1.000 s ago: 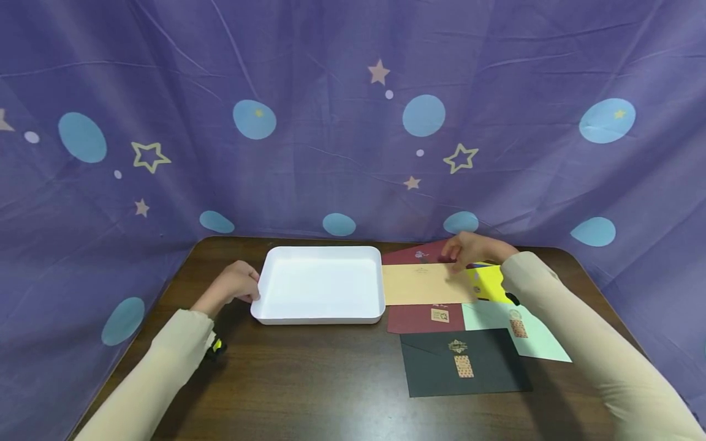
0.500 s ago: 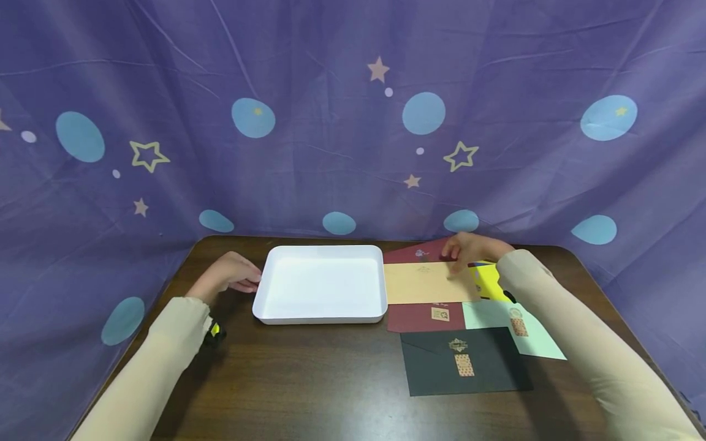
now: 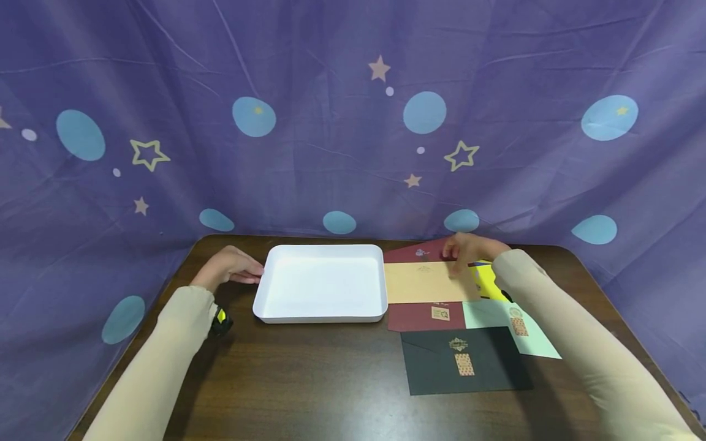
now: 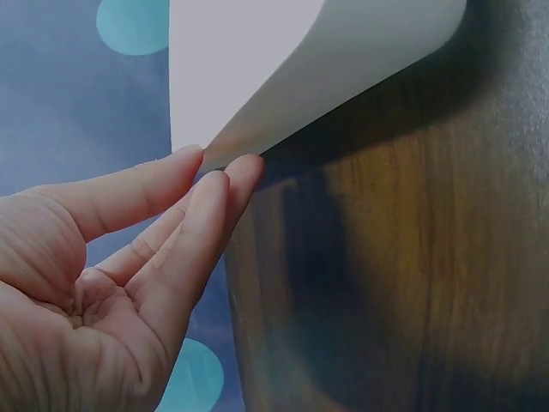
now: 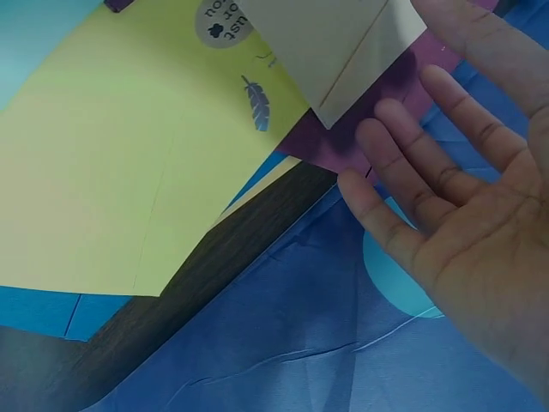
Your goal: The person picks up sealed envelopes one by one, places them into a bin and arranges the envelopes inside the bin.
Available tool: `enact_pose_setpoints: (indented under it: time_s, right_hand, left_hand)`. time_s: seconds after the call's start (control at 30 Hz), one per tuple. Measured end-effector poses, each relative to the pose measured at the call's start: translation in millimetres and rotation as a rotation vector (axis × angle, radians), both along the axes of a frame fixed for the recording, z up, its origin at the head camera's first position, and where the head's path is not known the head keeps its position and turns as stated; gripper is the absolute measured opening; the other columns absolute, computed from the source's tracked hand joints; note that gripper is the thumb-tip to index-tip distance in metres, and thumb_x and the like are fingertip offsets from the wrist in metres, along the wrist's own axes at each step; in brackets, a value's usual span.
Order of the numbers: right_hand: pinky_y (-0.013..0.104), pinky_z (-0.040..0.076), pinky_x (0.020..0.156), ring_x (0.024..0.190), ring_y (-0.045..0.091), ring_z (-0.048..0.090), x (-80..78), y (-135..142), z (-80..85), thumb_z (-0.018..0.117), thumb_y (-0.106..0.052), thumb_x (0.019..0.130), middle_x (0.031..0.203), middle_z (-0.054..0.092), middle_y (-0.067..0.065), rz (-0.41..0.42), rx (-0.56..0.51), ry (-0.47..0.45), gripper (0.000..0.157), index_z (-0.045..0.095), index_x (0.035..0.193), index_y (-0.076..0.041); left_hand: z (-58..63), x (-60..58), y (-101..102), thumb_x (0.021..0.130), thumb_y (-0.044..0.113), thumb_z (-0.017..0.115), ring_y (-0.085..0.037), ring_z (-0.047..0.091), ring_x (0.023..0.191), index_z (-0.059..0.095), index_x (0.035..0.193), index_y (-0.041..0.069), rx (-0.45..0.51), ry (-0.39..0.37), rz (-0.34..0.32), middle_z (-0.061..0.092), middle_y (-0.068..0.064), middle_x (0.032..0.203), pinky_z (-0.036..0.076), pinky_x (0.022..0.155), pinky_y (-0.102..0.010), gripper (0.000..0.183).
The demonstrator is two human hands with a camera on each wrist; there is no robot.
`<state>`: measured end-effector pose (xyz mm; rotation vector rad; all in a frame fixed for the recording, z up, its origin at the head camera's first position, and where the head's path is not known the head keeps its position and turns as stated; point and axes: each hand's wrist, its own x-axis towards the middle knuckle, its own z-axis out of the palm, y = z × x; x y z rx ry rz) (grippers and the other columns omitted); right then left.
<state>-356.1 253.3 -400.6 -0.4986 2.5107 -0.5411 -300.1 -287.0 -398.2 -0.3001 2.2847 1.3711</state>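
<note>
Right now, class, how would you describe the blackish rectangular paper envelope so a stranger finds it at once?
On the brown wooden table, look right of the white rectangular tray to the spread of paper envelopes. The blackish rectangular paper envelope lies nearest the head camera, its colour unlike its maroon, tan and mint neighbours.

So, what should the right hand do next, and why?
Perhaps pinch the tan envelope: the right hand is over its far right corner, fingers apart and not gripping it, and it overlaps the yellow envelope, so it seems easiest to lift.
</note>
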Motion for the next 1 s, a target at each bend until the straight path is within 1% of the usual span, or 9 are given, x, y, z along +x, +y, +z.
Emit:
enact_pose_setpoints:
  time_s: [0.07,0.13,0.27,0.43,0.6,0.73,0.9,1.0]
  right_hand:
    - [0.033,0.053,0.084,0.101,0.029,0.053,-0.5,0.8,-2.2,0.088,-0.007,0.077,0.116,0.058,0.025,-0.006,0.018,-0.001,0.054,0.06,0.122,0.005]
    - [0.034,0.052,0.084,0.1,0.029,0.052,-1.0,1.7,-4.3,0.088,-0.008,0.077,0.116,0.058,0.024,0.001,0.034,-0.001,0.055,0.06,0.122,0.004]
    - [0.039,0.053,0.089,0.103,0.03,0.052,-1.5,4.5,-8.7,0.088,-0.006,0.075,0.118,0.058,0.022,0.021,0.052,0.01,0.056,0.059,0.122,0.004]
    - [0.04,0.052,0.092,0.104,0.029,0.049,-0.2,5.4,-12.1,0.088,-0.002,0.073,0.12,0.056,0.021,0.026,0.039,0.003,0.06,0.056,0.123,0.006]
    - [0.035,0.05,0.088,0.103,0.028,0.045,4.5,2.5,-11.8,0.087,-0.001,0.071,0.122,0.052,0.019,0.013,0.045,-0.025,0.064,0.053,0.125,0.004]
    - [0.031,0.046,0.082,0.1,0.026,0.044,5.9,0.8,-12.2,0.085,0.0,0.071,0.12,0.051,0.018,0.02,0.047,-0.033,0.063,0.053,0.125,0.003]
    - [0.031,0.045,0.079,0.097,0.025,0.044,6.9,-0.8,-10.9,0.085,-0.002,0.072,0.118,0.051,0.017,0.021,0.068,-0.036,0.061,0.053,0.124,0.002]
    - [0.031,0.045,0.079,0.097,0.024,0.045,6.3,-1.1,-10.3,0.086,-0.003,0.073,0.118,0.051,0.016,0.018,0.09,-0.031,0.06,0.053,0.123,0.0]
  left_hand:
    - [-1.8,-1.1,-1.3,0.09,-0.004,0.072,-0.011,0.074,0.069,0.07,0.108,-0.016,0.018,0.0,0.007,0.075,-0.004,0.077,0.066,0.072,-0.026,0.022]
    - [-3.4,-1.8,-1.9,0.09,-0.004,0.072,-0.011,0.073,0.068,0.071,0.107,-0.015,0.039,-0.003,0.02,0.074,-0.003,0.075,0.066,0.072,-0.025,0.02]
    - [-5.6,-2.8,-2.7,0.089,-0.004,0.073,-0.01,0.072,0.067,0.072,0.105,-0.014,0.069,-0.003,0.032,0.073,-0.002,0.072,0.066,0.071,-0.024,0.019]
    - [-5.3,-4.4,-1.2,0.087,-0.004,0.075,-0.009,0.071,0.067,0.072,0.104,-0.013,0.052,-0.01,0.045,0.072,-0.001,0.072,0.066,0.07,-0.024,0.019]
    - [-7.3,-6.2,-1.0,0.086,-0.004,0.076,-0.009,0.07,0.065,0.073,0.101,-0.012,0.02,-0.036,0.041,0.071,-0.001,0.071,0.065,0.069,-0.022,0.017]
    - [-10.4,-6.6,-1.6,0.087,-0.003,0.074,-0.008,0.069,0.064,0.072,0.101,-0.011,0.012,-0.057,0.007,0.07,-0.001,0.071,0.065,0.068,-0.022,0.017]
    - [-12.2,-5.8,-1.0,0.091,-0.003,0.069,-0.01,0.069,0.065,0.065,0.111,-0.015,0.043,-0.076,-0.047,0.069,-0.002,0.073,0.066,0.07,-0.024,0.024]
    - [-12.0,-5.3,-0.7,0.092,-0.002,0.067,-0.01,0.068,0.066,0.061,0.116,-0.018,0.055,-0.074,-0.066,0.068,-0.002,0.074,0.066,0.071,-0.025,0.029]
